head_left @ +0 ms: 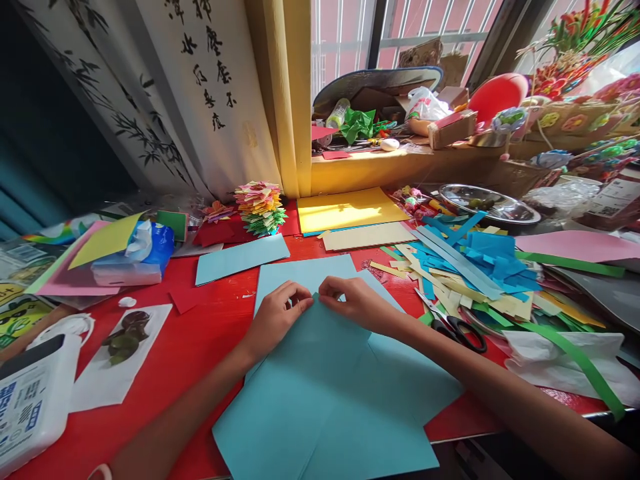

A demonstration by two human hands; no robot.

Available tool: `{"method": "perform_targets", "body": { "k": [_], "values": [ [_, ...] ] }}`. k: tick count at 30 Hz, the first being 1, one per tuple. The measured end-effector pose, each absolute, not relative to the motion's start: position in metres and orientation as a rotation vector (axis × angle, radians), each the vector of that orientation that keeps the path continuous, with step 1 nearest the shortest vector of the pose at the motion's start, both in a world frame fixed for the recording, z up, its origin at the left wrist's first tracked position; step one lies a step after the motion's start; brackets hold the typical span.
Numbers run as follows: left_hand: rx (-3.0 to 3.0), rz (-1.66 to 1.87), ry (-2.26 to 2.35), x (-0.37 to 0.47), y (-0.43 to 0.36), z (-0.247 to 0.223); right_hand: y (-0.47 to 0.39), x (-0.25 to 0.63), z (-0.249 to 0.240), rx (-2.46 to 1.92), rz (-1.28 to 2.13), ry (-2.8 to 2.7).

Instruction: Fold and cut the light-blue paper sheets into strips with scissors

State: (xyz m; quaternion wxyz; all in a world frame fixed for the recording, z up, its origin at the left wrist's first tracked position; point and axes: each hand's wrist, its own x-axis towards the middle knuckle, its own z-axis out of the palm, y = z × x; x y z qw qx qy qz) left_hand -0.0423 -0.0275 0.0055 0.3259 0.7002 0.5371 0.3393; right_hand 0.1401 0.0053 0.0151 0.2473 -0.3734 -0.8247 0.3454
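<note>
A large sheet of light blue paper lies before me, its near part reaching past the table's front edge. Its far corner is pinched between the fingertips of my left hand and my right hand, which almost meet there. Faint crease lines run across the sheet. Beneath and beyond it spreads another light blue sheet, partly covered. A folded strip of pale blue paper rests farther left. Scissors with black handles lie right of my right forearm.
Paper strips and blue scraps pile up at right, near a metal bowl. Yellow paper and a folded-paper ornament sit at the back. A tissue pack and a white container stand at left on the red table.
</note>
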Motion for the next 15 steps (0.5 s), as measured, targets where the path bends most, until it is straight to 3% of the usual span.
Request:
{"method": "perform_targets", "body": {
  "k": [9,15],
  "values": [
    [1.610,0.648,1.174,-0.052,-0.023,0.010,0.018,0.150,0.015,-1.159,0.719,-2.195],
    [1.396,0.832,1.056,-0.046,-0.029,0.008,0.009,0.140,0.013,-0.905,1.083,-2.061]
  ]
}}
